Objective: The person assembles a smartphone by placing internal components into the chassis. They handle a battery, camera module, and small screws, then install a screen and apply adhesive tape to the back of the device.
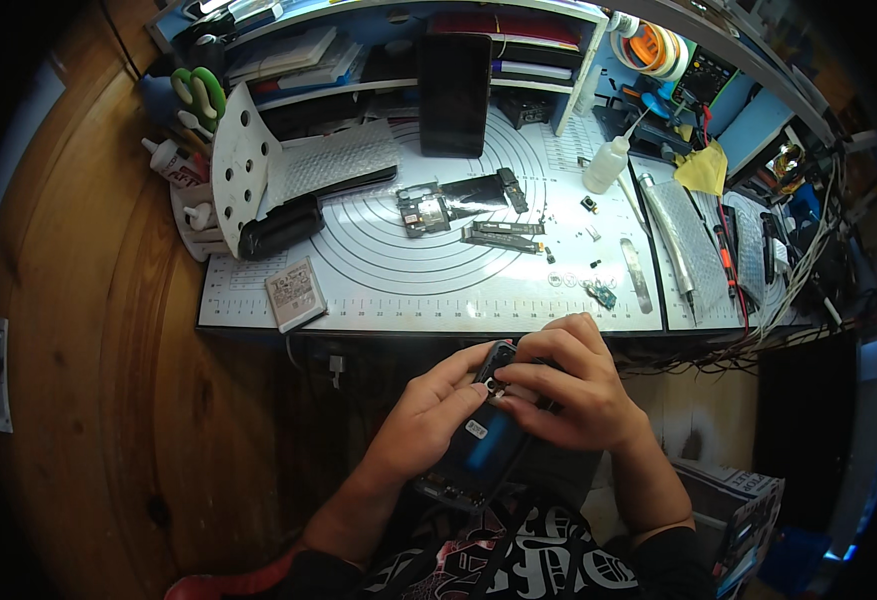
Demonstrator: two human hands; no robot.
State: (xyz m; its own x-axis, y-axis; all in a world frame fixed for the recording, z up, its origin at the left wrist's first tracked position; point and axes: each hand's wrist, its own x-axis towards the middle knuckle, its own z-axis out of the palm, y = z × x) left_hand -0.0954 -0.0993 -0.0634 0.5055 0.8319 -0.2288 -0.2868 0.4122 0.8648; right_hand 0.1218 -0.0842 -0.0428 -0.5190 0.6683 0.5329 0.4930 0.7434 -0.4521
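A: Where is the slim dark rectangular phone body with a bluish sheen (478, 455)?
B: In the person's hands, in front of the table's near edge, tilted with its upper end toward one o'clock. Take it as the middle of the dial.

A: And the bare left hand (426, 412)?
B: Clamped on the phone body's ten o'clock side, the thumb laid over its face near the upper end.

A: The bare right hand (580, 388)?
B: At one o'clock, fingers curled, fingertips and thumb brought close over that same upper end. I cannot tell whether they pinch a part; a tiny whitish piece (499, 397) shows right beside them.

A: What lies at twelve?
B: On the white mat printed with black rings (373, 275), two flat dark strip-like cables (503, 237). Beyond them, slightly toward eleven, a black and silver phone inner assembly (425, 210), and farther out a black upright flat-screened device (455, 95).

A: Elsewhere?
B: At ten, a flat silver-grey rectangular slab (296, 296). Between one and two, a small blue-green crumpled-looking piece (601, 294), with a long flat metal blade (635, 275) beside it. At one, farther off, a translucent white squeeze bottle (606, 167).
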